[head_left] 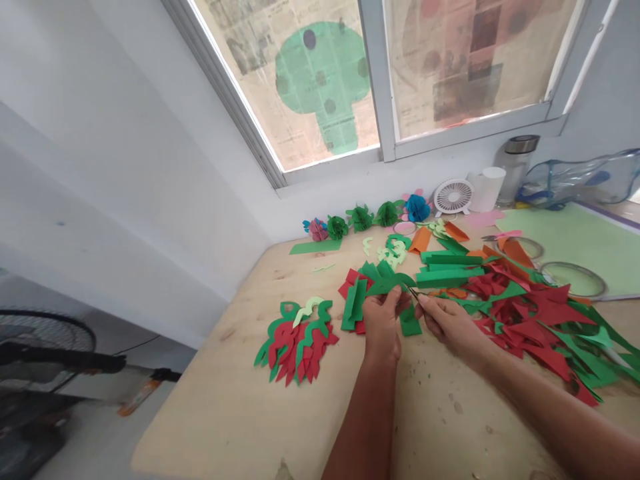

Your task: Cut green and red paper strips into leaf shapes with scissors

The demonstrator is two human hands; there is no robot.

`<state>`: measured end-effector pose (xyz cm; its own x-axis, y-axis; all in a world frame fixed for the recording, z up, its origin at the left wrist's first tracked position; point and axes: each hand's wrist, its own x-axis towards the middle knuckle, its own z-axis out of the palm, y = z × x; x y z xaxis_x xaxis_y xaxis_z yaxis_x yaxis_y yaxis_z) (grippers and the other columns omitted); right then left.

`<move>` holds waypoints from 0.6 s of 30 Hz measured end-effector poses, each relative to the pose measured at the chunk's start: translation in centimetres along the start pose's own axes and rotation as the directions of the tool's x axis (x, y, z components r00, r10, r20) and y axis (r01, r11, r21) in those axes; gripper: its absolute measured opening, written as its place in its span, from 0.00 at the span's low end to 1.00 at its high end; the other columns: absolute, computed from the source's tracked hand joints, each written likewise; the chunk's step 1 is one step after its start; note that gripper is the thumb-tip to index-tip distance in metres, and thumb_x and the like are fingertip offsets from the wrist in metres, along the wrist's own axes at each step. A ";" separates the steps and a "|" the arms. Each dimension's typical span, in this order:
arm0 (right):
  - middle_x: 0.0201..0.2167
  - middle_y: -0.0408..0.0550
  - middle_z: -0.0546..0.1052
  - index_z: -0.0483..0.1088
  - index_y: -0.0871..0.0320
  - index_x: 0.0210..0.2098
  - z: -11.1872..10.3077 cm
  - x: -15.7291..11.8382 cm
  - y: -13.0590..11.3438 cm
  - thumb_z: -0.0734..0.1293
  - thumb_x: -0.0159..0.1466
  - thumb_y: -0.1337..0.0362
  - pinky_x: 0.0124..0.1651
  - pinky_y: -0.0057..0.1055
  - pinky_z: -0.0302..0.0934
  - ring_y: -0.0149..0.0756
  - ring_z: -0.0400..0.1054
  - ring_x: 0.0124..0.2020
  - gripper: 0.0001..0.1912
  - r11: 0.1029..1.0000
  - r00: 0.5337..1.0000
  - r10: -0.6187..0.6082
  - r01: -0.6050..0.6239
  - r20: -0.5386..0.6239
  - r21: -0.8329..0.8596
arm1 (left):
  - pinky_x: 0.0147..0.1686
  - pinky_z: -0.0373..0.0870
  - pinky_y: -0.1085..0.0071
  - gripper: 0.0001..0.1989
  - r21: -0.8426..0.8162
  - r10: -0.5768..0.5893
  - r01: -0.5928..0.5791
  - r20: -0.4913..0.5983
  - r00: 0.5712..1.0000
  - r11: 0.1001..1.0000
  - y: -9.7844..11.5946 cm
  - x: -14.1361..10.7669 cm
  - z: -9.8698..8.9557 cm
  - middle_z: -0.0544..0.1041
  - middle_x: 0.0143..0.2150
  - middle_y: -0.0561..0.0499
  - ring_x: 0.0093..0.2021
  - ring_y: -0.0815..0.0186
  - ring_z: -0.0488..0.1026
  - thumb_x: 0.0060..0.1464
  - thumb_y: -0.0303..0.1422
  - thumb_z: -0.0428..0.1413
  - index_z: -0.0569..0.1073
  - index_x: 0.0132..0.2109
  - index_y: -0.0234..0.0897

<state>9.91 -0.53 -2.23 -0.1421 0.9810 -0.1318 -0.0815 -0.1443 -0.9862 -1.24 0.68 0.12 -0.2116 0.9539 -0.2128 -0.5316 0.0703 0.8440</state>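
Note:
My left hand (384,312) is closed on a piece of green paper (387,285), its fingers pinching the lower edge. In my right hand (443,321) is a pair of scissors (413,294), with its dark blades at the right end of that paper and its handles mostly hidden by the fingers. Folded green paper pieces (355,305) and red paper (352,280) lie just behind and beside the left hand. Left of it is a pile of cut red and green paper shapes (300,343), with a pale green wavy strip (309,309) on top.
Red and green paper scraps (540,313) heap at the right, near large scissor handles (575,279). Folded green strips (450,268) lie behind. Along the wall stand paper flowers (361,218), a small white fan (453,197) and a glass bottle (515,170).

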 end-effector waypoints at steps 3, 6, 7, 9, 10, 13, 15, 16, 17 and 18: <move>0.09 0.32 0.51 0.64 0.58 0.23 0.0 -0.2 -0.2 0.62 0.55 0.41 0.16 0.25 0.35 0.23 0.40 0.12 0.25 0.998 0.996 -0.061 0.063 -0.062 0.031 | 0.31 0.70 0.71 0.13 -0.049 0.020 -0.022 -0.037 0.999 0.999 0.1 0.1 -0.1 0.75 0.24 0.51 0.25 0.69 0.73 0.34 0.34 0.66 0.75 0.27 0.30; 0.11 0.31 0.51 0.63 0.58 0.24 0.1 -0.4 -1.0 0.66 0.53 0.42 0.16 0.25 0.34 0.22 0.41 0.13 0.23 0.994 0.986 -0.090 0.098 -0.144 0.051 | 0.30 0.70 0.72 0.13 -0.076 0.004 -0.006 -0.021 1.000 0.997 0.0 -0.1 0.1 0.75 0.24 0.51 0.25 0.70 0.72 0.33 0.33 0.66 0.75 0.27 0.30; 0.11 0.31 0.51 0.63 0.58 0.24 0.1 -0.5 -1.3 0.68 0.52 0.44 0.17 0.25 0.34 0.22 0.41 0.13 0.23 0.992 0.982 -0.091 0.103 -0.166 0.069 | 0.30 0.70 0.72 0.13 -0.075 -0.005 0.004 -0.013 1.000 0.997 -0.1 -0.2 0.1 0.75 0.24 0.51 0.24 0.70 0.72 0.32 0.33 0.66 0.75 0.27 0.30; 0.12 0.30 0.51 0.62 0.58 0.25 0.2 -0.5 -1.7 0.70 0.50 0.46 0.17 0.24 0.34 0.21 0.40 0.14 0.22 0.985 0.974 -0.087 0.116 -0.208 0.131 | 0.30 0.70 0.72 0.13 -0.056 -0.028 0.028 0.005 1.000 0.998 -0.5 -0.5 0.4 0.75 0.23 0.51 0.24 0.71 0.71 0.32 0.34 0.66 0.76 0.27 0.30; 0.12 0.30 0.51 0.62 0.58 0.26 0.2 -0.5 -1.8 0.72 0.49 0.47 0.17 0.24 0.34 0.21 0.40 0.14 0.22 0.978 0.971 -0.078 0.118 -0.225 0.170 | 0.29 0.70 0.72 0.14 -0.040 -0.039 0.040 0.019 0.999 0.998 -0.7 -0.7 0.5 0.75 0.23 0.51 0.24 0.70 0.71 0.31 0.34 0.67 0.76 0.28 0.30; 0.12 0.29 0.50 0.60 0.57 0.24 0.0 -0.4 -1.9 0.74 0.46 0.50 0.17 0.24 0.33 0.20 0.39 0.14 0.23 0.956 0.969 -0.054 0.120 -0.243 0.266 | 0.28 0.69 0.72 0.14 0.014 -0.074 0.073 0.075 0.994 0.997 -1.1 -1.0 0.8 0.76 0.24 0.49 0.25 0.69 0.72 0.31 0.33 0.67 0.76 0.28 0.30; 0.12 0.29 0.51 0.58 0.56 0.22 -0.2 -0.3 -1.8 0.74 0.46 0.51 0.17 0.24 0.33 0.20 0.40 0.14 0.23 0.954 0.969 -0.066 0.131 -0.236 0.270 | 0.27 0.69 0.73 0.14 0.037 -0.100 0.097 0.096 0.990 0.995 -1.0 -1.0 0.8 0.76 0.25 0.48 0.25 0.69 0.72 0.32 0.34 0.67 0.76 0.28 0.29; 0.11 0.30 0.51 0.57 0.56 0.21 -0.4 -0.3 -1.8 0.74 0.47 0.51 0.17 0.24 0.34 0.20 0.41 0.14 0.24 0.957 0.970 -0.074 0.135 -0.233 0.258 | 0.27 0.69 0.73 0.15 0.035 -0.106 0.104 0.092 0.990 0.994 -0.9 -1.0 0.7 0.76 0.25 0.48 0.25 0.69 0.72 0.31 0.34 0.67 0.75 0.29 0.30; 0.11 0.30 0.51 0.56 0.56 0.21 -0.5 -0.2 -1.8 0.74 0.47 0.51 0.17 0.24 0.34 0.20 0.41 0.14 0.24 0.960 0.970 -0.081 0.138 -0.229 0.244 | 0.26 0.69 0.73 0.15 0.025 -0.108 0.106 0.080 0.991 0.994 -0.7 -0.9 0.7 0.75 0.25 0.50 0.24 0.69 0.71 0.31 0.34 0.66 0.74 0.29 0.30; 0.11 0.30 0.52 0.56 0.56 0.20 -0.7 -0.2 -1.9 0.74 0.48 0.51 0.17 0.24 0.33 0.20 0.41 0.13 0.24 0.963 0.971 -0.084 0.137 -0.225 0.234 | 0.25 0.69 0.73 0.15 0.011 -0.102 0.101 0.064 0.993 0.995 -0.4 -0.8 0.6 0.74 0.24 0.51 0.23 0.70 0.71 0.31 0.33 0.66 0.74 0.29 0.31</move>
<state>10.78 -0.36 -0.43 0.0908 0.9936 -0.0678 -0.3287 -0.0344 -0.9438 -0.38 0.05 0.18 -0.1037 0.9585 -0.2656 -0.5415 0.1696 0.8234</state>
